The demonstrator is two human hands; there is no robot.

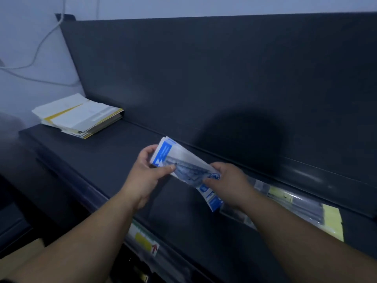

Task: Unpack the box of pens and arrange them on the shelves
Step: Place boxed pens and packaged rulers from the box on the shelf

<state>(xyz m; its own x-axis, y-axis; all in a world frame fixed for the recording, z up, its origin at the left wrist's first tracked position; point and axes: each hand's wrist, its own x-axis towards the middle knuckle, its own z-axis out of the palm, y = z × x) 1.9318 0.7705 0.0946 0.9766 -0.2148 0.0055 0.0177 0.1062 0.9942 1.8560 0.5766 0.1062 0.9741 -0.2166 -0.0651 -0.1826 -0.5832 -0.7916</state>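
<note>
Clasping the stack of pen packs (pixel 180 160) at both ends with left hand (pixel 146 172) and right hand (pixel 228 180), just above the shelf (pixel 98 156), likely to square it before laying it down.

A bundle of pen packets (pixel 183 166) is held over the middle of the shelf (pixel 98 160) by 2 hands, the left hand (pixel 149 174) at its left end and the right hand (pixel 228 182) at its right end. A stack of papers (pixel 79 117) is laid on the shelf's far left end, against the back panel (pixel 204 78) raised behind the shelf. More packets (pixel 302 207) are laid on the shelf's right part, and a label (pixel 142 240) is fixed to its front edge.
</note>
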